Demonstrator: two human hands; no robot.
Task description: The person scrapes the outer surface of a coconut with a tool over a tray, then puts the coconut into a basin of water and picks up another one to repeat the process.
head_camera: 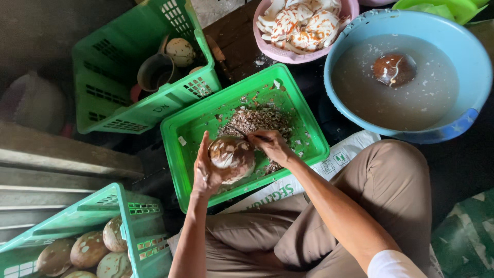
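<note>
My left hand (205, 172) cups a round, brown-and-white coconut kernel (232, 157) over a shallow green tray (181, 154). My right hand (271, 146) grips a small dark-bladed tool (246, 135) whose tip rests on the top of the kernel. Brown peelings (256, 121) are heaped in the tray just beyond the kernel.
A blue basin (465, 121) of cloudy water holds one brown kernel (394, 69). A pink bowl (267, 44) contains white coconut pieces. One green crate (149, 110) holds a cup and a kernel; another crate (123, 206) at lower left holds several kernels. My knees are below.
</note>
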